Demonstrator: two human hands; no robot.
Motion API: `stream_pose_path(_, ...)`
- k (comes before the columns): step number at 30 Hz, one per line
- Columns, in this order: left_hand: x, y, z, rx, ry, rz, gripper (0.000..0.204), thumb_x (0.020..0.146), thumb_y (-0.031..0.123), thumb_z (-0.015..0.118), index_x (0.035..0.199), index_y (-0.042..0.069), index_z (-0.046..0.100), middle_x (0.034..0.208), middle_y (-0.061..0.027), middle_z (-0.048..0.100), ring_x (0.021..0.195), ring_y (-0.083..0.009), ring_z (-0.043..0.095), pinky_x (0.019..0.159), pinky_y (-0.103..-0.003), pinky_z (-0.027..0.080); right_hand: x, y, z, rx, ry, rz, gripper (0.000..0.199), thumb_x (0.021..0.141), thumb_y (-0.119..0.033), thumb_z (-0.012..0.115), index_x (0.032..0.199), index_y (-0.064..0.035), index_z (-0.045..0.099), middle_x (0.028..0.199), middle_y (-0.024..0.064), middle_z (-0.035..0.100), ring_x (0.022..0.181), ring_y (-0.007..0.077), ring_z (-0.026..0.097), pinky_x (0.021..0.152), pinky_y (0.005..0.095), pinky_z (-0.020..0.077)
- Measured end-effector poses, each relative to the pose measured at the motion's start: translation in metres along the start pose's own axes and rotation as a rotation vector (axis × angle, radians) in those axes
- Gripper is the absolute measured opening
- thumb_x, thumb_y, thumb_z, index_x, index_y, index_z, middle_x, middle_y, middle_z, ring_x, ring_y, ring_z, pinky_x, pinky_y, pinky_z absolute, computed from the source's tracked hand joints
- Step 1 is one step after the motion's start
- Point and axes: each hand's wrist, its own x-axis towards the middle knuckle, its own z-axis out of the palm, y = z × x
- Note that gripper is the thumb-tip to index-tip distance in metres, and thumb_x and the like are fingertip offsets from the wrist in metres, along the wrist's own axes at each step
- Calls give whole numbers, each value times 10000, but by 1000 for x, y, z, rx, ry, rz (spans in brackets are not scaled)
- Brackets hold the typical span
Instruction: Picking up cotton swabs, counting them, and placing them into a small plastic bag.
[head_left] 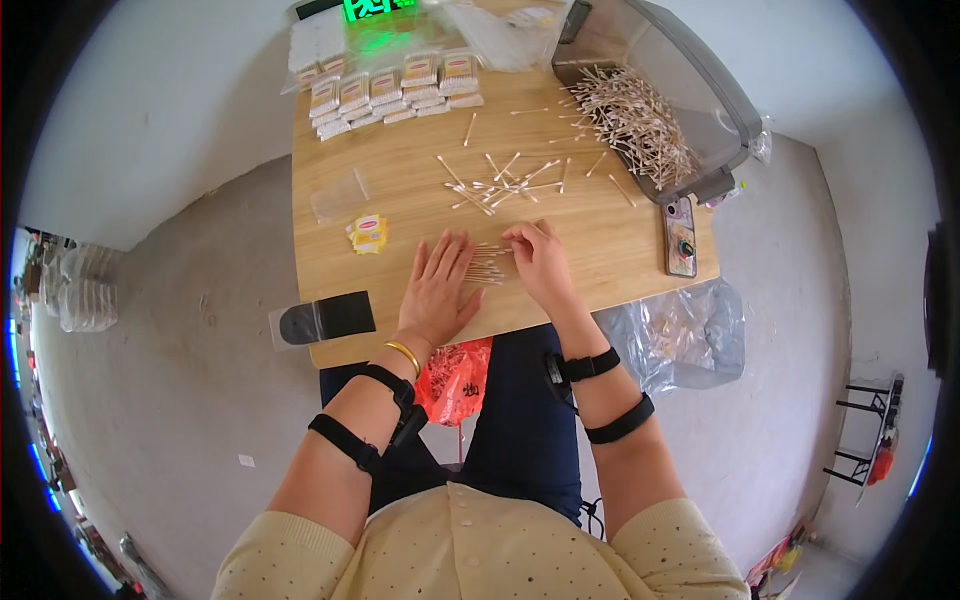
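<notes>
We find the left hand (435, 292) laid flat at the left side of a row of cotton swabs (485, 268) on the worktop (400, 160), its grip released and fingers extended. The right hand (541, 265) is curled at the row's right ends, thumb and fingers drawn together; we cannot tell whether its grip has a swab. In our judgement, the step in hand is gathering and squaring the swabs into an even layer. Loose swabs (510, 185) lie crossed beyond the hands, and a grey bin (705, 95) holds a large heap. We judge that the next move calls for the left hand to steady the row while the right levels its tips.
</notes>
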Motion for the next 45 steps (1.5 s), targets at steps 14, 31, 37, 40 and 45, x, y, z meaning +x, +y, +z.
stream_pose_path(14, 2, -1, 2, -40, 13, -56, 882, 965, 527, 566, 1603, 1, 259, 1663, -156, 293, 1568, -309, 222, 1294, -492, 125, -18, -13, 10, -66, 192, -98, 182, 941, -77, 617, 1110, -74, 685, 1062, 151, 643, 1042, 374, 585, 914, 465, 479)
stream_pose_path(31, -2, -5, 0, -98, 26, 38, 818, 991, 499, 527, 1605, 17, 283, 1684, -139, 271, 1578, -298, 207, 1285, -544, 97, -19, -7, 5, 5, 245, -59, 253, 1019, -86, 517, 1246, -17, 605, 1295, 185, 576, 1233, 372, 555, 1075, 442, 441)
stream_pose_path(37, -17, 9, -12, -41, -74, 86, 841, 977, 448, 587, 1611, 5, 256, 1688, -166, 247, 1583, -322, 178, 1281, -551, 70, -19, -2, 7, -310, 260, -81, 250, 979, -92, 557, 1218, -34, 599, 1304, 183, 558, 1268, 393, 511, 1115, 473, 413)
stream_pose_path(40, -31, 13, -17, 24, -141, 120, 856, 967, 456, 608, 1609, 7, 264, 1690, -160, 249, 1585, -308, 178, 1279, -558, 61, -20, -3, 6, -310, 258, -67, 262, 964, -100, 573, 1217, -38, 602, 1299, 180, 558, 1278, 387, 507, 1132, 470, 404)
stream_pose_path(45, -42, 10, -21, 80, -175, 162, 865, 967, 468, 614, 1612, 13, 261, 1696, -144, 242, 1589, -282, 174, 1274, -577, 52, -20, -4, 7, -309, 281, -78, 238, 980, -85, 557, 1207, -38, 609, 1280, 175, 565, 1265, 373, 522, 1104, 459, 423)
